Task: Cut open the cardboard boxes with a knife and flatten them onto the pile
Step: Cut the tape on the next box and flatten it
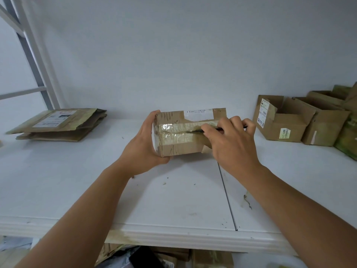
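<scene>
Brown box w/ shiny clear tape, white shelf.

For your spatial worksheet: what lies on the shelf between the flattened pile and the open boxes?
Head view: the taped box, left hand holding it, right hand cutting.

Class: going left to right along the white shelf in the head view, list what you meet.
Pile of flattened cardboard → left hand → taped box → right hand holding the knife → open boxes.
</scene>
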